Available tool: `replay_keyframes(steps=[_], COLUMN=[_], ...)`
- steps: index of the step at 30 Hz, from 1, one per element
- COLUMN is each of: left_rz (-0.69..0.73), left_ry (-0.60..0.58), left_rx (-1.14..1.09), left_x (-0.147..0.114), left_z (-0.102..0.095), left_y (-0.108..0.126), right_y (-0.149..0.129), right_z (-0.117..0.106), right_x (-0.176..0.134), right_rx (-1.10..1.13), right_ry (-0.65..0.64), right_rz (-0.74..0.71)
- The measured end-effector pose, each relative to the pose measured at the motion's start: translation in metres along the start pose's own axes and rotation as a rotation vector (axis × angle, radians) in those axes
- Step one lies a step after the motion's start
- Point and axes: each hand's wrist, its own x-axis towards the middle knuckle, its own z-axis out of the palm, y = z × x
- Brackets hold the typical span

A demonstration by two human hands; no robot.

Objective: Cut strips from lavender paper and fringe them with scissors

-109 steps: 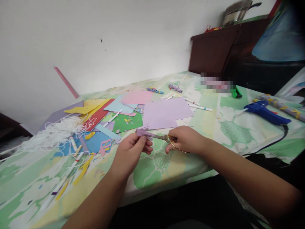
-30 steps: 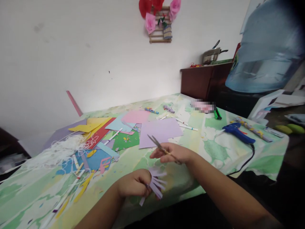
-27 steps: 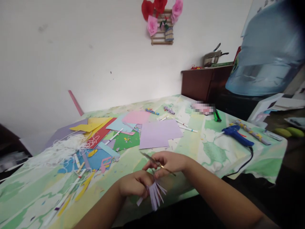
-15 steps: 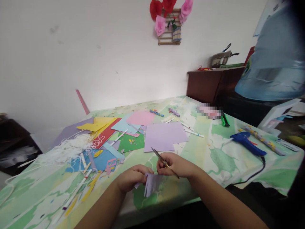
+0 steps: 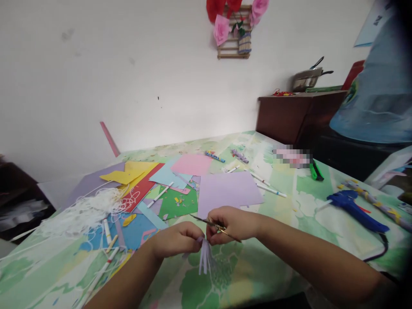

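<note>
Dangles fringed lilac paper strip [image 5: 204,256] above patterned tablecloth [image 5: 277,274], short of its near edge

Pinches strip's top in left hand [image 5: 178,239]. Clasps gold-handled scissors [image 5: 212,222] in right hand [image 5: 233,223], pointing blades leftward, with fingertips just by strip. Borders near edge of lilac sheet [image 5: 228,191] just beyond. Leaves tablecloth showing between right hand and blue glue gun [image 5: 360,211], well apart; has tangled white string [image 5: 83,212] off to left.

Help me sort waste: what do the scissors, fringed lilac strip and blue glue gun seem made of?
Scissors: likely shiny metal, by their golden glint.
Fringed lilac strip: probably matte paper, thin and slit.
Blue glue gun: apparently smooth plastic, its moulded shape evenly coloured.
</note>
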Motion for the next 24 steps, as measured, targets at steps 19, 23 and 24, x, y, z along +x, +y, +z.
replay_keyframes(steps=[19, 23, 24], left_rz=[0.089, 0.104, 0.1], left_ry=[0.472, 0.683, 0.725], left_rx=[-0.123, 0.036, 0.087], left_x=[0.001, 0.008, 0.009], left_z=[0.012, 0.006, 0.005], left_y=[-0.024, -0.04, -0.043], right_y=[0.028, 0.043, 0.049], right_z=[0.023, -0.018, -0.032], right_x=[0.019, 0.021, 0.022], right_rx=[0.153, 0.071, 0.054], right_ry=[0.389, 0.518, 0.559], right_rz=[0.09, 0.202, 0.234])
